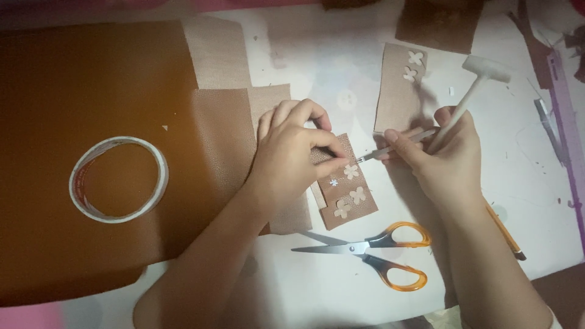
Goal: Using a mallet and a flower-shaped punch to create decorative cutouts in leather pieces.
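The right hand [442, 155] closes its grip on a thin metal pick [390, 148], pinched pen-like between thumb and fingers. The pick's long axis runs nearly level across the white surface [317, 55], its point aimed left and slightly down at a pale flower cutout [351, 172]. The left hand [291, 155] presses bent fingertips onto a small tan leather strip [350, 204], rectangular and grainy, which lies at mid-surface with its long axis tilted toward lower right and carries several such cutouts. A white mallet [472, 91] leans behind the right hand. Orange-handled scissors [372, 250] lie just below the strip, blades pointing left. A tape ring [119, 180] rests on a smooth brown sheet [73, 91]
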